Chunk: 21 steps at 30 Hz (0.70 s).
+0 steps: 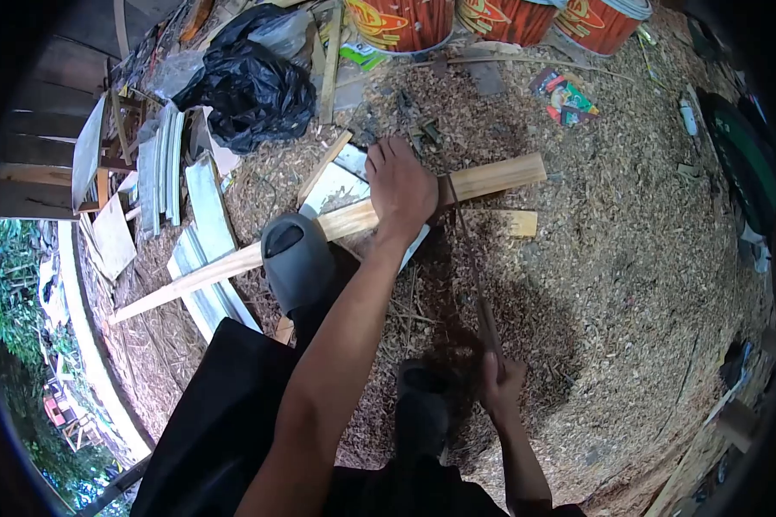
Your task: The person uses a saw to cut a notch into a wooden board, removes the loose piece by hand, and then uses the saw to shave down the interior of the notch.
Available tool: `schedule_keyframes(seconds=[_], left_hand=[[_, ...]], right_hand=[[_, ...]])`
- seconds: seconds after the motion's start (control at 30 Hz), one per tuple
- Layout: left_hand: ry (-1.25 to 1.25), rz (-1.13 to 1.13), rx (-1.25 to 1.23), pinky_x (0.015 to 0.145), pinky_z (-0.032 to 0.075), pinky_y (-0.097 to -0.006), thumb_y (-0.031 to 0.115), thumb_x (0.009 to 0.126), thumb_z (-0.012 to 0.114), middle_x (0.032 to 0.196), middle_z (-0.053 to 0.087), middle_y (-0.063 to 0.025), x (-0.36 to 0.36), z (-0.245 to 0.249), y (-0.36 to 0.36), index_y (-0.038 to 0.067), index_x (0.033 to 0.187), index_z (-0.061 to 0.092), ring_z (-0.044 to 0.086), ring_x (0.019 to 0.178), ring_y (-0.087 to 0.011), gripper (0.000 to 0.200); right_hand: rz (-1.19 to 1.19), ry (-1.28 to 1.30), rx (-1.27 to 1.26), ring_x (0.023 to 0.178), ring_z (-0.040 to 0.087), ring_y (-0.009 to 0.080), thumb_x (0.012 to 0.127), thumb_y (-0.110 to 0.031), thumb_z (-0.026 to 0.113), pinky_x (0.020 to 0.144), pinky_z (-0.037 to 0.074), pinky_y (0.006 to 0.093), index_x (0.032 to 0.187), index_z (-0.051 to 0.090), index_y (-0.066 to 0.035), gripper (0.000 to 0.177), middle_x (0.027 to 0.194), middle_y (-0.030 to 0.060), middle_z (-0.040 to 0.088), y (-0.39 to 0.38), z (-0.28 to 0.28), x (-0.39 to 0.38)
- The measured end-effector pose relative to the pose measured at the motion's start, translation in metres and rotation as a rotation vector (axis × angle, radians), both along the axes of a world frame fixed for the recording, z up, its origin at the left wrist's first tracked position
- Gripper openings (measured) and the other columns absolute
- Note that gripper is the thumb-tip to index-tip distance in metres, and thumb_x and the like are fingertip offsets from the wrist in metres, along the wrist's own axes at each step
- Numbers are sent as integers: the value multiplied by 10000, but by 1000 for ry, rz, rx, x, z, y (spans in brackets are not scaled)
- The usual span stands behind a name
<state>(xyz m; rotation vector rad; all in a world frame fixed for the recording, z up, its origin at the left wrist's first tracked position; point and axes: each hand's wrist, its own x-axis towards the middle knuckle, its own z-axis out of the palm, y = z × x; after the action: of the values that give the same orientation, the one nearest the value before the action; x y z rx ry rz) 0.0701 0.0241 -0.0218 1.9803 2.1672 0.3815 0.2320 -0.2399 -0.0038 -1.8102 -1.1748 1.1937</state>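
Observation:
A long, pale wooden plank [498, 176] runs slantwise across the ground. My left hand [401, 188] is closed over it from above, its fingers curled round the far edge. Just right of those fingers, the thin blade of a handsaw [470, 258] crosses the plank. The saw's handle end is in my right hand [502, 386], which is closed, nearer my body. My left foot, in a grey slide sandal [297, 267], presses on the plank left of my hand. A short wood offcut [522, 224] lies below the plank's right end.
Wood chips cover the ground [647, 284]. Orange-red buckets [401, 24] stand at the far side. A black plastic bag [254, 82] lies at upper left, near whitish boards [207, 207]. My other grey sandal [421, 405] is on the chips. A colourful wrapper [567, 99] lies beyond the plank.

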Motion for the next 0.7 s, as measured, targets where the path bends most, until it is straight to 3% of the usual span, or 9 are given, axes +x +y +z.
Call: schedule_keyframes(seconds=[0.1,0.17,0.27,0.33,0.43,0.5,0.57,0.63,0.7], left_hand=[[30,-23,36,924,334,-439,88,745,537,1054,488,-187,-2,-2,0,-27,1005,459,426,1057,-352,295],[138,-49,-11,947,324,-403,109,731,577,1065,486,-172,-5,2,1,-35,1038,462,431,1060,-318,358],[107,-47,-48,947,324,-402,117,737,574,1065,487,-171,-4,6,4,-34,1050,465,430,1060,-312,364],[80,-50,6,929,333,-415,102,735,571,1051,480,-175,-3,2,4,-29,1035,460,429,1052,-328,347],[75,-35,2,931,332,-418,111,742,571,1050,480,-174,-3,3,5,-29,1034,461,430,1052,-329,342],[87,-46,-61,950,322,-408,134,751,573,1064,487,-169,2,0,-2,-32,1047,468,433,1059,-314,355],[107,-64,32,914,344,-425,98,744,579,1048,476,-182,-2,-3,-2,-33,1049,443,431,1050,-339,358],[113,-86,32,916,343,-430,91,740,580,1051,476,-182,-5,-1,-1,-33,1050,440,433,1047,-340,362],[120,-101,25,918,341,-434,84,737,580,1054,477,-183,-8,-1,1,-34,1051,436,434,1043,-341,366]], right_hand=[[-2,-101,179,367,377,141,916,-297,555,418,325,336,673,616,27,410,438,102,424,97,1,-31],[-10,-100,112,353,378,152,907,-309,580,408,302,351,577,537,11,461,429,84,427,135,14,-40],[-47,40,47,356,407,150,909,-274,572,405,325,346,641,607,18,397,426,71,437,104,10,-27],[23,-74,35,376,454,135,909,-242,558,412,365,323,749,679,13,325,437,65,469,42,10,-9],[3,55,79,400,506,125,900,-226,555,427,398,302,856,707,1,277,456,76,502,-9,-3,3],[-78,80,137,426,325,79,931,-299,524,402,263,322,553,519,2,483,457,-1,342,-4,-18,-4],[19,-55,73,392,516,169,902,-232,561,431,393,331,789,677,23,302,455,126,483,60,-6,-16],[-8,2,158,385,505,173,906,-253,568,416,366,340,752,648,36,336,451,134,464,132,4,-37],[-18,28,118,385,502,171,906,-265,573,414,356,344,751,640,39,348,460,141,474,133,7,-38]])
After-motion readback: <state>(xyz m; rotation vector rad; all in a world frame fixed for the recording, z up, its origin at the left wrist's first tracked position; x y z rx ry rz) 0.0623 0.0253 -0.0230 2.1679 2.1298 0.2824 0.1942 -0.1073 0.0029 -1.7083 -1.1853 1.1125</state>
